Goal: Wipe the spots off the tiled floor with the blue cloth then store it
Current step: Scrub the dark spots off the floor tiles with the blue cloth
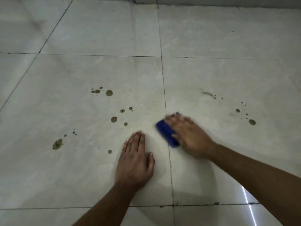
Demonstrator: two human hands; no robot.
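My right hand (189,136) lies flat on top of a folded blue cloth (166,133) and presses it onto the tiled floor (219,75), right beside a grout line. The hand is motion-blurred. My left hand (135,160) rests flat on the floor with straight fingers, just left of the cloth, holding nothing. Several brown spots mark the left tile, among them one near the top (109,93), one in the middle (114,119) and a larger one at the far left (57,144). More spots sit on the right tile, the biggest (252,122) to the right of my right hand.
A faint smear (206,93) with tiny specks lies above the right-hand spots. The base of a wall (211,1) runs along the top edge. A bright reflection streak (247,203) shows on the tile at the lower right.
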